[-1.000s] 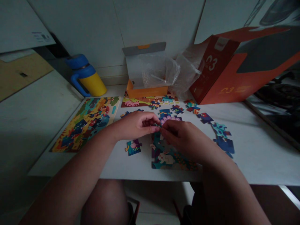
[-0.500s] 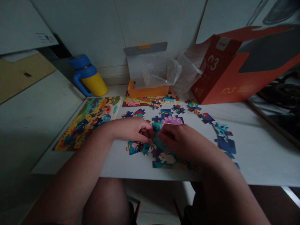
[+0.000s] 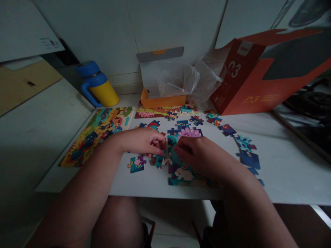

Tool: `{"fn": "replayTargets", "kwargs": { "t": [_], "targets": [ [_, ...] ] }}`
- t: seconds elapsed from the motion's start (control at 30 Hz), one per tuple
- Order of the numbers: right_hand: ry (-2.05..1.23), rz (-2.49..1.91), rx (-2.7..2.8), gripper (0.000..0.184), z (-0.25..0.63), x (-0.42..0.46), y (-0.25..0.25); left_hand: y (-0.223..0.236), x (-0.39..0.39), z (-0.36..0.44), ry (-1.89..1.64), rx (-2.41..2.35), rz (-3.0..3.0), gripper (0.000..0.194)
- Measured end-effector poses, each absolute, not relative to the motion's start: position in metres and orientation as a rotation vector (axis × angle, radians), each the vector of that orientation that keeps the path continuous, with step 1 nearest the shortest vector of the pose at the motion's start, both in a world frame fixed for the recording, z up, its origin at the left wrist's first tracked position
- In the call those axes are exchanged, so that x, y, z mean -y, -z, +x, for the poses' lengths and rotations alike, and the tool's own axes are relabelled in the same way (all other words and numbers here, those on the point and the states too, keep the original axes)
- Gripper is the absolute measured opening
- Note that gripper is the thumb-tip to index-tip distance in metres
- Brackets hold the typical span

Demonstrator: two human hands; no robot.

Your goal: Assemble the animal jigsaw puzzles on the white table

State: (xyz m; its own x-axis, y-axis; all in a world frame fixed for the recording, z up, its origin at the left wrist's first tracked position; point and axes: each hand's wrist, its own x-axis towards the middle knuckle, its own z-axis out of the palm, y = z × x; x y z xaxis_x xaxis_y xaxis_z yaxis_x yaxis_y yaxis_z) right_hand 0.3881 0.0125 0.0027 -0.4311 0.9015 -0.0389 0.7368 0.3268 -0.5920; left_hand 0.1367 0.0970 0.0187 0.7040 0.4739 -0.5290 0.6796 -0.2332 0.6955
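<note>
My left hand [image 3: 143, 142] rests on the white table [image 3: 284, 172] with its fingers curled, the fingertips pressing a small puzzle piece [image 3: 160, 160] against the left edge of a partly joined puzzle [image 3: 182, 172]. My right hand [image 3: 200, 155] lies over that joined section, fingers bent and pinched down on it. A loose teal and purple piece [image 3: 137, 163] lies to the left of the hands. A purple flower section [image 3: 188, 132] sits just beyond the fingers.
A finished colourful puzzle [image 3: 99, 132] lies at the left. Several loose pieces [image 3: 245, 151] are scattered to the right and behind. A yellow and blue jug [image 3: 99, 88], a small orange box with plastic bags [image 3: 165, 81] and a big red box [image 3: 261, 74] stand at the back.
Both hands have come down from a raised pinch onto the table. The left hand has brought a piece to the joined puzzle's left edge, and the loose teal piece has shifted left.
</note>
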Motion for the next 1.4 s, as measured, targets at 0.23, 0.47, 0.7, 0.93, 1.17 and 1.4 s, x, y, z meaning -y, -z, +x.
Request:
{"fn": "replayTargets", "kwargs": {
  "t": [0.23,0.47,0.7,0.93,1.17,1.4],
  "targets": [
    [-0.782,-1.486,2.304,0.024,0.387,-0.011,-0.004,-0.013,-0.091,0.148,0.24,-0.919,1.893,0.012],
    [-0.766,-1.507,2.327,0.023,0.385,-0.012,-0.005,-0.011,-0.089,0.148,0.168,-0.943,1.905,0.01],
    [-0.788,-1.524,2.341,0.024,0.384,-0.013,-0.006,-0.011,-0.09,0.15,0.078,-0.853,2.301,0.013],
    [-0.769,-1.524,2.352,0.022,0.384,-0.013,-0.004,-0.011,-0.088,0.154,0.125,-0.852,2.342,0.01],
    [-0.786,-1.506,2.343,0.023,0.384,-0.013,-0.005,-0.009,-0.086,0.154,0.141,-0.843,2.273,0.016],
    [-0.75,-1.511,2.352,0.024,0.385,-0.014,-0.003,-0.016,-0.089,0.151,-0.165,-0.949,2.271,0.016]
  ]
}}
